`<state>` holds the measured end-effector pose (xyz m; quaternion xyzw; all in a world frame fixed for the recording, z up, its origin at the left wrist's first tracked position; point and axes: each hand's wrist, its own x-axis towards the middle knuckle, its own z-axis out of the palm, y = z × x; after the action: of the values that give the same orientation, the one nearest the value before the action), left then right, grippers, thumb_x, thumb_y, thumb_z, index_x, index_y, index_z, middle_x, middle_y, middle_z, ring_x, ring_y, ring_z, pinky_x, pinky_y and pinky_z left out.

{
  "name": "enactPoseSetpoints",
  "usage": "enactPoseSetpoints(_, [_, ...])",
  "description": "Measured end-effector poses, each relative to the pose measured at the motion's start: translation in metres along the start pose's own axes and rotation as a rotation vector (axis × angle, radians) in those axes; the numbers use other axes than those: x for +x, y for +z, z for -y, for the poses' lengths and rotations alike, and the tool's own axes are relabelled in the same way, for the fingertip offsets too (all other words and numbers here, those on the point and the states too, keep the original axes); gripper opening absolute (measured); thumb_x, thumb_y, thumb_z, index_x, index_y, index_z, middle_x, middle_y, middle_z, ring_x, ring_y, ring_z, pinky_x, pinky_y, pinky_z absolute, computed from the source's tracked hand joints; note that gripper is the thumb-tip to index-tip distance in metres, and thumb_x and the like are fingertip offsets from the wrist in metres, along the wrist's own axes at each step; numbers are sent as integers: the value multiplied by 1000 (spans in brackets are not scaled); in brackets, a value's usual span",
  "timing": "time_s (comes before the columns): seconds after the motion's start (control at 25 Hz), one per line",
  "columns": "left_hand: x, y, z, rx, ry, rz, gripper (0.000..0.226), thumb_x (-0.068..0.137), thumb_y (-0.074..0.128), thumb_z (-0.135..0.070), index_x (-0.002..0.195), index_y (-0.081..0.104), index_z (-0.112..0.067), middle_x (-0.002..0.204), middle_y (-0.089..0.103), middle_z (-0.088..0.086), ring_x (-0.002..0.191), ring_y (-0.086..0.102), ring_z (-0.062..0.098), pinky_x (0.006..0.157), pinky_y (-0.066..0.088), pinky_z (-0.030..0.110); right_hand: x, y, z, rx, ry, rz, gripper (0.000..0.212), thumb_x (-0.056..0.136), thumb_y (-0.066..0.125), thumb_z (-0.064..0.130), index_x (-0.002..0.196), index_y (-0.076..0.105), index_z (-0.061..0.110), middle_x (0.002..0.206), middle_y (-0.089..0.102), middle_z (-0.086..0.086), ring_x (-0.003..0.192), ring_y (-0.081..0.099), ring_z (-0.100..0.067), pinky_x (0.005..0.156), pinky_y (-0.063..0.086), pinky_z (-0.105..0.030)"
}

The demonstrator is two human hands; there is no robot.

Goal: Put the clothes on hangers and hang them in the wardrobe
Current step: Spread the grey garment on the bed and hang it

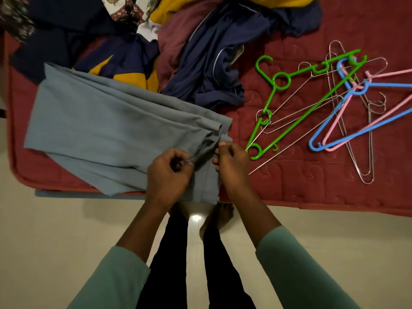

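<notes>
A bed covered with a maroon quilt [312, 186] fills the upper half of the view, its near edge running above a pale tiled floor [44, 230]. Across the far left part of the quilt lies a heap of clothes: a navy garment [211, 63] with thin pale piping, a navy and yellow piece [124, 63] beside it, a yellow cloth [169, 10] at the top edge and a patterned fabric [127, 10] next to that. Nearer the person, a grey-blue garment [100, 126] is spread in long flat folds over the quilt, one end hanging just past the bed's edge. To the right, well apart from the clothes, hangers lie in a loose tangle on the quilt: a green hanger [289, 126], a blue hanger [390, 84] crossed with a pink hanger [392, 73], and several thin metal hangers [370, 141] under and among them. The left hand [169, 172] has its fingers curled, pinching a small gathered fold at the garment's near end. The right hand [231, 166] sits just beside it, fingers curled and gripping the same edge of cloth. Both forearms come out of teal sleeves [301, 264], and the person's dark trouser legs [174, 264] and bare feet show on the floor below.
</notes>
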<state>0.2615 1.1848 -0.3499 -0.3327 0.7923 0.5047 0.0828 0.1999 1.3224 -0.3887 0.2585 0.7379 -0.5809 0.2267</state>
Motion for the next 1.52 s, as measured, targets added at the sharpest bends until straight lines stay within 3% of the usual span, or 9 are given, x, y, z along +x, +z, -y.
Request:
enactPoseSetpoints(0.12, [5, 2, 1, 124, 107, 200, 5, 94, 74, -21, 97, 71, -24, 97, 72, -13, 87, 69, 2, 80, 60, 26, 9, 1, 0, 57, 65, 35, 28, 97, 62, 44, 81, 69, 22, 75, 68, 0, 71, 62, -18, 71, 55, -41])
enactPoseSetpoints(0.28, [38, 10, -14, 336, 431, 26, 30, 99, 63, -16, 129, 61, -22, 130, 54, -3, 109, 52, 4, 91, 40, 11, 17, 4, -3, 122, 69, 45, 15, 93, 70, 23, 98, 74, 9, 85, 76, -11, 72, 66, -20, 72, 57, -40])
enactPoseSetpoints(0.44, [77, 19, -29, 645, 543, 262, 27, 95, 68, -16, 121, 65, -21, 118, 65, 2, 105, 61, 17, 91, 49, 28, 10, 4, -6, 135, 86, 52, 22, 92, 69, 29, 107, 72, 13, 98, 76, -12, 91, 73, -26, 85, 60, -46])
enactPoseSetpoints(0.64, [89, 13, -45, 509, 627, 66, 11, 94, 70, -17, 105, 68, -17, 102, 58, -3, 87, 53, 11, 76, 43, 25, 3, 2, -11, 133, 11, 172, 32, 87, 81, 17, 114, 65, 16, 102, 76, -5, 90, 75, -18, 77, 63, -34])
enactPoseSetpoints(0.84, [99, 24, -47, 650, 540, 261, 35, 92, 73, -20, 124, 60, -25, 125, 55, -1, 97, 54, 10, 82, 47, 28, -4, 3, -18, -49, -110, 162, 16, 90, 74, 8, 103, 71, 16, 63, 63, 23, 60, 60, 5, 65, 52, -25])
enactPoseSetpoints(1.0, [99, 20, -55, 691, 542, 341, 25, 92, 74, -19, 115, 68, -24, 125, 51, -1, 100, 54, 14, 83, 45, 28, -18, -5, -21, 51, -61, 183, 14, 93, 71, 11, 107, 71, 13, 66, 57, 4, 64, 56, -14, 67, 57, -44])
enactPoseSetpoints(1.16, [83, 29, -48, 663, 568, 343, 19, 91, 73, -14, 107, 64, -20, 115, 59, 2, 95, 58, 17, 79, 46, 29, -33, -17, -28, 33, 77, 183, 4, 94, 70, 16, 97, 69, 16, 66, 60, -9, 64, 61, -22, 69, 57, -42])
enactPoseSetpoints(1.36, [65, 52, -25, 639, 519, 214, 40, 92, 71, -13, 128, 54, -20, 137, 42, 9, 91, 50, 12, 77, 46, 28, -12, -59, -18, -108, 32, -306, 6, 95, 66, 29, 97, 66, 23, 75, 65, 8, 64, 61, 1, 60, 45, -19])
enactPoseSetpoints(1.52, [51, 74, -21, 601, 586, 137, 29, 97, 66, -24, 123, 57, -16, 129, 47, 10, 96, 45, 11, 79, 45, 28, 35, -90, -2, -125, 92, -523, 40, 86, 74, 34, 117, 56, 17, 113, 63, 0, 99, 61, -17, 86, 46, -30])
